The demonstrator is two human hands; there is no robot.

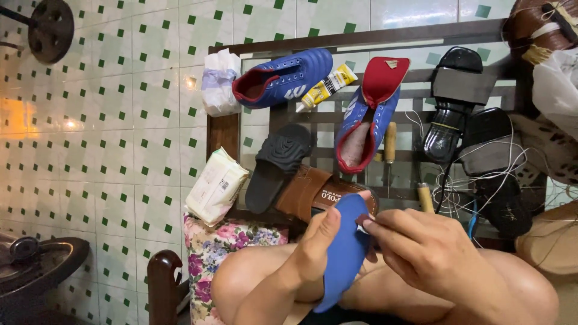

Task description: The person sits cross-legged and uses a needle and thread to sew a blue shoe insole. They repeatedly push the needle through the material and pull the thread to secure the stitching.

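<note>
The person sits with bare knees drawn up, and over them the left hand (319, 241) grips a blue insole (346, 253) by its edge, thumb pressed flat on the blue face, fingers closed round behind it. The insole stands nearly upright between the two hands, its rounded toe end uppermost, just in front of the bench (223, 129). The right hand (421, 250) is curled, its fingertips pinched on a small dark piece (363, 222) held against the insole's upper edge; what the piece is, I cannot tell, it is too small.

To my eye this is the rubbing or roughening stage: the insole is being worked along its rim while it is out of its shoe. The next stroke seems to call for a firm hold from the left hand so the soft sheet does not buckle, and light, even pressure from the right down the edge.

On the bench beyond lie two blue football boots, one on its side (283, 77) and one opened with its red lining showing (368, 114), and a yellow glue tube (325, 87) between them. A brown sandal (313, 192) and a black slipper (274, 165) lie nearer the knees, with a wooden-handled awl (389, 147) just beyond the sandal and a tangle of white thread (481, 174) farther right.
</note>
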